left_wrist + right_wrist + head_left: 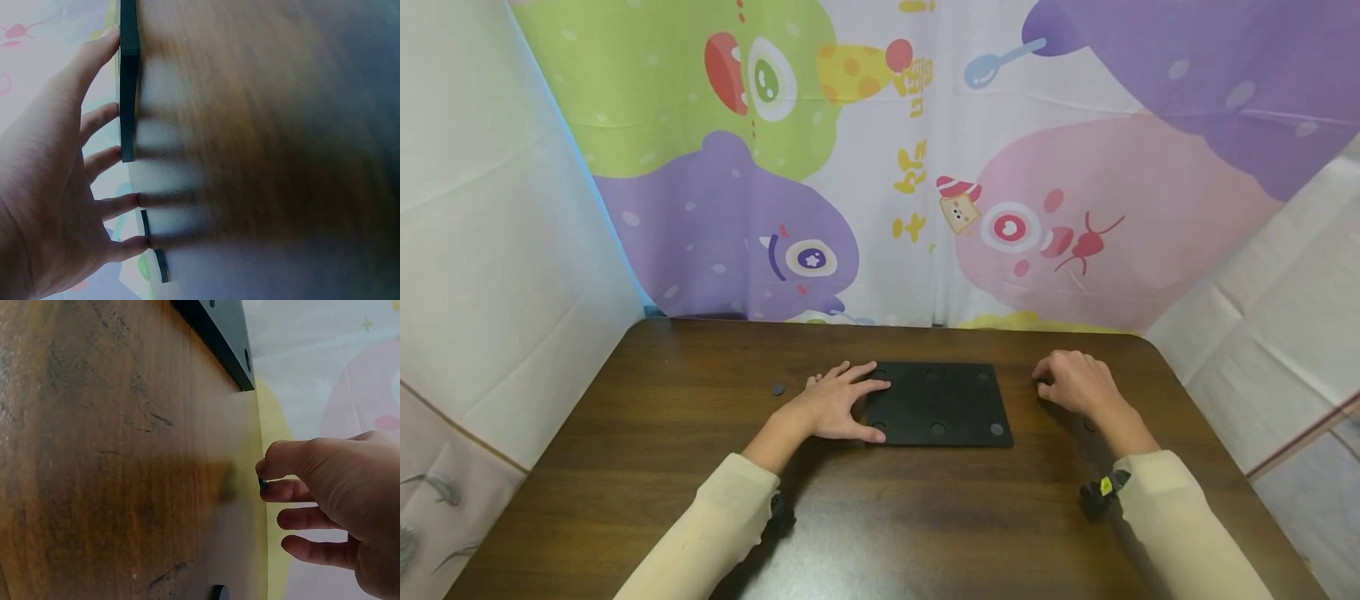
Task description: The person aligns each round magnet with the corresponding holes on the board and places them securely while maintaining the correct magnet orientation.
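A flat black rectangular board [936, 404] lies on the table, with round recesses along its far and near edges. The circle at its near right corner [996, 430] looks greyer than the others. My left hand [831, 406] is spread over the board's left end, thumb and some fingertips resting on it. Its other fingers reach down to the table in the left wrist view. To the right of the board, my right hand [1078, 385] pinches a small dark disc [262, 484] between thumb and index finger, just above the tabletop. The disc is mostly hidden by the fingertips.
A loose dark disc [778, 389] lies left of my left hand. Another disc [220, 592] lies on the brown wooden table [925, 525], close to my right wrist. A printed cartoon curtain [880, 167] hangs along the table's far edge, with white cloth at both sides.
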Demonstrator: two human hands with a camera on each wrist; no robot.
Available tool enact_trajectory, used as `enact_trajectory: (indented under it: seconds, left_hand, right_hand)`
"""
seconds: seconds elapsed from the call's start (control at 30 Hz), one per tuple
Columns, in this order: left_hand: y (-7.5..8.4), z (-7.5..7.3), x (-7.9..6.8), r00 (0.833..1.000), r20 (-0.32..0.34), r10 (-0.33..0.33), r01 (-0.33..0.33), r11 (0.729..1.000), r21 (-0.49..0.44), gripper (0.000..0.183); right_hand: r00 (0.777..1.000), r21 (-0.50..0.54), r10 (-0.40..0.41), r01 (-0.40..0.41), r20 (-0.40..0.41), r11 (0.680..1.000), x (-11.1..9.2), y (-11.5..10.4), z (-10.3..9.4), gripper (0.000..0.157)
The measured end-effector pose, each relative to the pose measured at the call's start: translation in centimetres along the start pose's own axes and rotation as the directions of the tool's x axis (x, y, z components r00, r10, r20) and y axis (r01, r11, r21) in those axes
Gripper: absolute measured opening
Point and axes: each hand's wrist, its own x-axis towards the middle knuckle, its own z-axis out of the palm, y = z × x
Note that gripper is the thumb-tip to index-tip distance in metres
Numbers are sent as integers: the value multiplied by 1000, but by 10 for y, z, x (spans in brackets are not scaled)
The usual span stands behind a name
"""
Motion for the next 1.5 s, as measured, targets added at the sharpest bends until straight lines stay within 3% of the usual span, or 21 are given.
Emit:
enact_trajectory:
  seconds: [0.4,0.63,1.03,1.3,1.5]
  left_hand:
    - [-1,-1,0,1000,2,5,-5,1000,3,98]
    - [12,-11,-9,1000,-3,27,-27,999,34,99]
    - [28,-22,-17,1000,27,-5,3,997,77,92]
    - [1,-2,-1,1000,-1,8,-8,1000,14,97]
    - [0,-1,-1,1000,4,9,-9,1000,-2,98]
  right_hand:
    - [1000,-3,0,0,13,1000,4,-3,-4,23]
    - [1000,3,-5,4,24,1000,8,-4,-3,24]
    - [999,13,-33,33,-3,999,13,-12,0,23]
    - [999,23,-50,50,0,998,15,-15,4,21]
    - [999,24,-51,50,3,998,17,-19,3,22]
